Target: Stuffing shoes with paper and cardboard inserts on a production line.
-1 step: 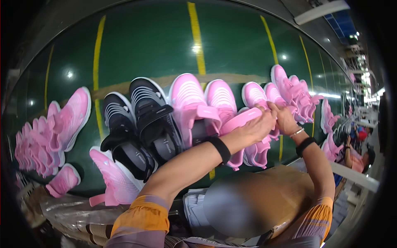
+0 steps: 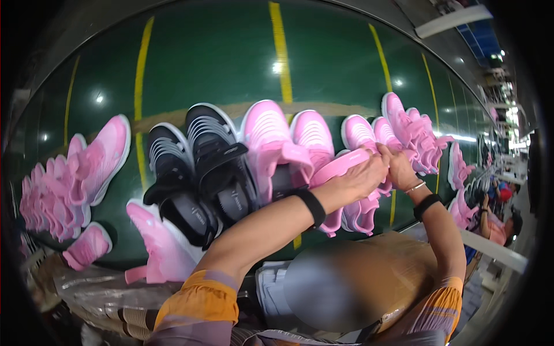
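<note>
My left hand (image 2: 368, 174) and my right hand (image 2: 399, 169) meet over a pair of pink sneakers with white lacing lines, the left one (image 2: 359, 130) and the right one (image 2: 385, 131). Both hands are closed, fingertips pinched together at the upper part of these sneakers; the exact bit between them is hidden. A wide pink strap (image 2: 339, 167) stands raised beside my left hand. Left of it are two more pink sneakers, a nearer one (image 2: 266, 124) and its mate (image 2: 311, 131), straps loose. Two black sneakers, one (image 2: 214, 130) larger in view than the other (image 2: 168, 149), follow further left.
Green table (image 2: 213, 52) with yellow stripes. Several pink sneakers (image 2: 55, 184) line up at far left, others (image 2: 418, 138) at right. One pink sneaker (image 2: 158, 236) lies on its side by my left forearm. A cardboard box (image 2: 404, 259) is near my body. Another person (image 2: 497, 225) is at far right.
The sneakers at the left have shifted a little in the picture, and the table stripes slightly to the right. Both hands keep the same grip at the pink sneakers.
</note>
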